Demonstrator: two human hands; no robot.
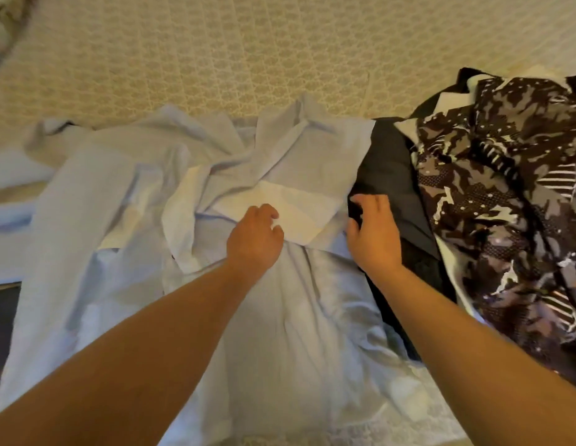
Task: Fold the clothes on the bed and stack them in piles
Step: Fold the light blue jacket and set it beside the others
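Pale blue trousers (280, 300) lie spread across the near part of the bed (215, 59), their waistband turned back so that a white pocket lining (299, 210) shows near the middle. One leg stretches away to the left, and further folds of the same cloth bunch up behind the lining. The left hand (254, 236) rests on the trousers at the lining's near left edge, its grip narrow with the fingers curled down onto the cloth; whether they pinch a fold I cannot tell. The right hand (373, 233) sits just beside it at the trousers' right edge, its grip half wide, thumb and fingers bent towards the border where the blue cloth meets a black garment (389, 175). That black garment lies partly under the trousers' right side. Touching it further right is a heap of dark patterned clothing (505, 188) with pale streaks and dots. The bed cover has a small tan lattice print.
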